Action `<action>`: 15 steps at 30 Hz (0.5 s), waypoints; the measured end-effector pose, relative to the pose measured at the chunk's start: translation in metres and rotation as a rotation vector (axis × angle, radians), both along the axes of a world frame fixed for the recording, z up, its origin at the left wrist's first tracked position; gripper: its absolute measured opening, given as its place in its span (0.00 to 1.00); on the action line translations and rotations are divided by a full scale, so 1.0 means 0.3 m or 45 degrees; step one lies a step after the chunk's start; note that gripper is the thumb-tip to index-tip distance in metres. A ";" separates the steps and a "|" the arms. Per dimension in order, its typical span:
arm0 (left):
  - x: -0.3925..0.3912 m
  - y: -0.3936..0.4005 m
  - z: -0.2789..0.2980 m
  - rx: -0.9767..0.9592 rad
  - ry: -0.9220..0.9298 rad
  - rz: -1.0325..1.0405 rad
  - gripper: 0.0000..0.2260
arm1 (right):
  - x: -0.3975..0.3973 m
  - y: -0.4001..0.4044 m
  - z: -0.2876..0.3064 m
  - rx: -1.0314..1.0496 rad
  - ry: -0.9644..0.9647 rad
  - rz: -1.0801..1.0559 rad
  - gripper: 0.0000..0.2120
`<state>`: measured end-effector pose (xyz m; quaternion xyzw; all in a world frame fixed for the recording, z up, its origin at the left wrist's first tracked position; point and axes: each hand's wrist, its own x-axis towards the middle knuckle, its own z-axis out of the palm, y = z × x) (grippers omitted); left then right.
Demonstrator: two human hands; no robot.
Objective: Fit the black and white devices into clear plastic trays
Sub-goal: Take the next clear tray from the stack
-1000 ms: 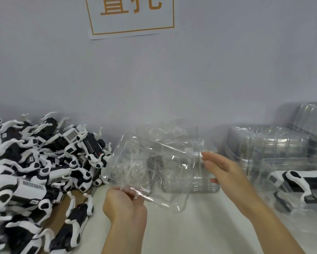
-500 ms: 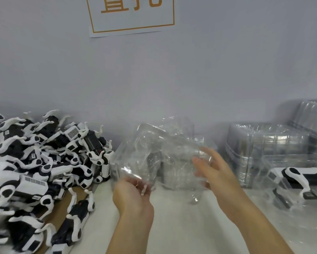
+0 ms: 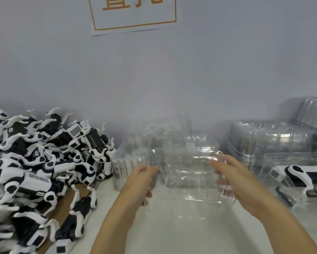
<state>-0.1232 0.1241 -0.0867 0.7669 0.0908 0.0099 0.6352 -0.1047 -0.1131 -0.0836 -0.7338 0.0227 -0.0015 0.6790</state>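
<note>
a clear plastic tray [image 3: 187,173] is held above the white table [image 3: 172,231], in front of the wall, between 2 hands. it is judged to be light, thin and flexible, slippery and easily dented, so it is best taken by its stiffer rims at opposite sides. the left hand [image 3: 145,180] is curled round the tray's left edge, and the right hand [image 3: 232,178] is wrapped round its right edge, fingers partly seen through the plastic. the tray appears empty, though glare blurs its moulded pockets. to the right, another tray [image 3: 289,197] is seen with 1 black and white device [image 3: 300,175] lying in it, beside stacked empty trays [image 3: 269,138]. to the left, a pile of devices [image 3: 40,162] is heaped on cardboard.
</note>
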 end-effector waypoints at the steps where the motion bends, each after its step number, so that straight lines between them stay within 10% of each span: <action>1: -0.006 0.008 -0.004 0.018 0.056 -0.055 0.12 | -0.004 -0.018 -0.001 -0.056 0.050 0.034 0.09; 9: -0.014 0.047 -0.029 0.495 0.219 -0.141 0.16 | -0.026 -0.065 -0.038 -0.248 0.381 0.187 0.12; 15: 0.019 0.112 -0.034 0.723 -0.011 0.486 0.14 | -0.010 -0.045 -0.070 -0.446 0.381 0.149 0.11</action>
